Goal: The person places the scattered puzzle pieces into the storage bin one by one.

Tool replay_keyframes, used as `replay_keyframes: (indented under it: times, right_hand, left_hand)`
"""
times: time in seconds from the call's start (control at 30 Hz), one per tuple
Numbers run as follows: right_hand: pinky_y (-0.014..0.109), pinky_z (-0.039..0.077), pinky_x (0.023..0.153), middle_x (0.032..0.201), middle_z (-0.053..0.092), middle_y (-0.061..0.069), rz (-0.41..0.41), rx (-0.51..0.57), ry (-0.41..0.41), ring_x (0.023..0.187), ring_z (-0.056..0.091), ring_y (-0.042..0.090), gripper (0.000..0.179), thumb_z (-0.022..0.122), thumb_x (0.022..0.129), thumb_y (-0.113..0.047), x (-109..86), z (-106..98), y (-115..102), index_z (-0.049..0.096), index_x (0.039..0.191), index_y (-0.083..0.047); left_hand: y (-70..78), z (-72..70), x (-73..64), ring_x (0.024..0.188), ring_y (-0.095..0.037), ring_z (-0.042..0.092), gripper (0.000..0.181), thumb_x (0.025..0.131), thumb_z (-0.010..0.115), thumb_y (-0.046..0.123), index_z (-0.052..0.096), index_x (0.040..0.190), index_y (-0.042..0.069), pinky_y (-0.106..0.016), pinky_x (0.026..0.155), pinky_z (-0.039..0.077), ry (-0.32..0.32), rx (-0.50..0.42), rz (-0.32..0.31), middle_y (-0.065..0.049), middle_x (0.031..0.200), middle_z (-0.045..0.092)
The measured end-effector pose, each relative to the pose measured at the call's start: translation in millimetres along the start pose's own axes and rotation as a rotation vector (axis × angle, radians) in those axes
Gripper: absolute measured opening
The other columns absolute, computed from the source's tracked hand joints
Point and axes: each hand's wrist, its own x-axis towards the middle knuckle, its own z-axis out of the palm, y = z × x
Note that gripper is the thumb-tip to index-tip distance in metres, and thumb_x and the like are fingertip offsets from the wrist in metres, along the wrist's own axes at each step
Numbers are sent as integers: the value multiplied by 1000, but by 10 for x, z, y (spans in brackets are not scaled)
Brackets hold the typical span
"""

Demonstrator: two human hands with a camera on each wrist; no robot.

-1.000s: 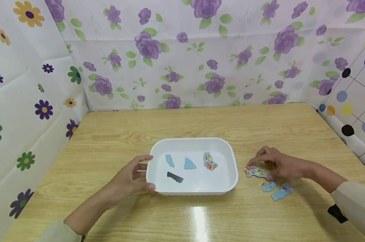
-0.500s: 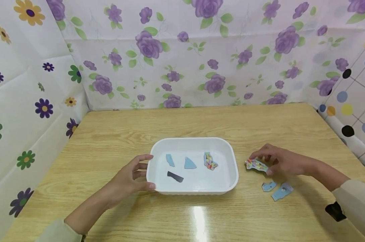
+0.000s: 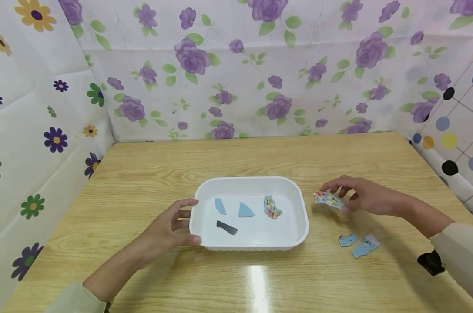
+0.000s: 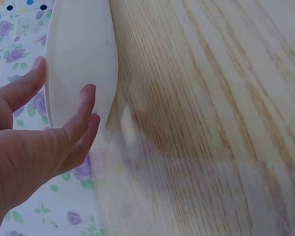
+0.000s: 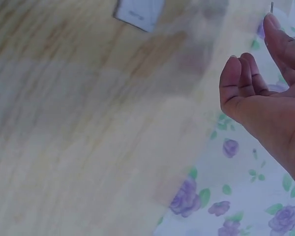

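A white plastic tray (image 3: 252, 237) stands mid-table, with several small flat pieces lying apart in it. They are a narrow blue piece (image 3: 219, 206), a blue triangular piece (image 3: 246, 210), a multicoloured piece (image 3: 272, 208) and a dark strip (image 3: 226, 227). My left hand (image 3: 163, 234) rests against the tray's left end, thumb at the near corner; in the left wrist view its fingers touch the outer wall loosely. Right of the tray, my right hand (image 3: 371, 196) pinches a multicoloured puzzle-like piece (image 3: 327, 199) between thumb and fingers, raised over the table.
A small blue piece (image 3: 347, 240) and a larger blue piece (image 3: 365, 246) lie on the wooden table (image 3: 173, 165) below my right hand. A black object (image 3: 431, 263) shows by the right sleeve. Flowered sheets (image 3: 236, 78) stand behind and left.
My right hand has lifted the multicoloured piece off the table and moved it slightly away from me. The left hand and the tray stay in place.
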Motion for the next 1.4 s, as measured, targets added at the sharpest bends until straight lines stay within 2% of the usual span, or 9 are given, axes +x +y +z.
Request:
replay_keyframes:
  times: [0.2,0.5,0.7,0.87,1.13,1.4]
  right_hand:
    - [38,49,83,129,49,4,-27,-13,0,112,47,28,50,68,90,-19,49,-89,-189,50,137,-23]
    - [37,50,84,132,48,1,-41,-26,9,114,46,27,50,68,90,-14,128,-225,-506,52,135,-25]
    - [40,49,86,134,49,2,-57,-39,-31,114,47,27,48,68,90,-15,218,-238,-695,52,135,-25]
    - [37,52,82,128,52,3,-66,-58,-66,110,49,27,48,67,91,-15,313,-242,-826,52,135,-25]
    - [38,52,83,126,53,3,-81,-39,-84,110,49,28,51,66,90,-6,427,-186,-990,52,135,-24]
    - [40,50,87,123,56,3,-99,-14,-157,109,51,25,50,69,87,-3,592,9,-1127,56,132,-20]
  left_hand:
    - [-8,-4,-3,128,-35,46,88,76,83,15,31,147,17,-41,95,48,-1,-5,6,-17,137,45]
    - [-16,-7,-4,129,-36,45,89,75,83,16,31,146,17,-39,94,49,-7,-20,8,-18,137,44]
    - [-20,-5,-4,128,-35,45,88,75,83,15,31,146,18,-41,96,48,-7,-10,14,-18,137,44]
    - [-22,-3,-6,128,-34,46,88,75,83,15,32,146,18,-42,95,48,-5,-11,14,-18,137,45]
    - [-17,-1,-4,127,-35,46,88,75,83,15,32,146,17,-41,95,48,-5,-17,14,-19,137,44]
    - [-14,0,-8,128,-36,46,88,75,83,14,31,146,17,-41,95,49,-3,-22,15,-19,137,44]
